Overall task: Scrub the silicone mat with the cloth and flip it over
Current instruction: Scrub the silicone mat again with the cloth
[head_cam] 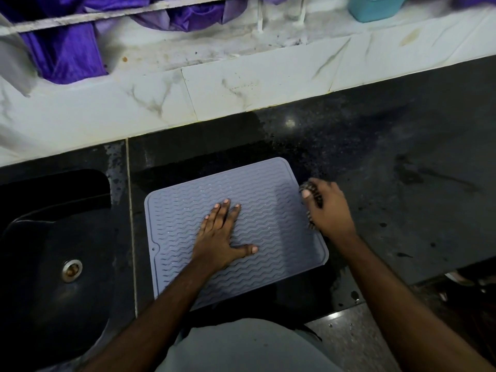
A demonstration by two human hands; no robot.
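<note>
A pale lavender silicone mat (268, 210) with a wavy ribbed face lies flat on the wet black counter (402, 157), its ribs up. My left hand (220, 234) rests palm down on the middle of the mat, fingers spread. My right hand (328, 208) sits at the mat's right edge, fingers closed around a bunched dark patterned cloth (312, 193). Most of the cloth is hidden inside the fist; only small parts show above and below the thumb.
A black sink (40, 251) with a metal drain (71, 269) lies left of the mat. White marble-look tiles (241, 84) rise behind the counter. Purple fabric (69, 49) hangs at the back left, a teal tub (375, 6) stands at the back right. The counter's front edge runs near my body.
</note>
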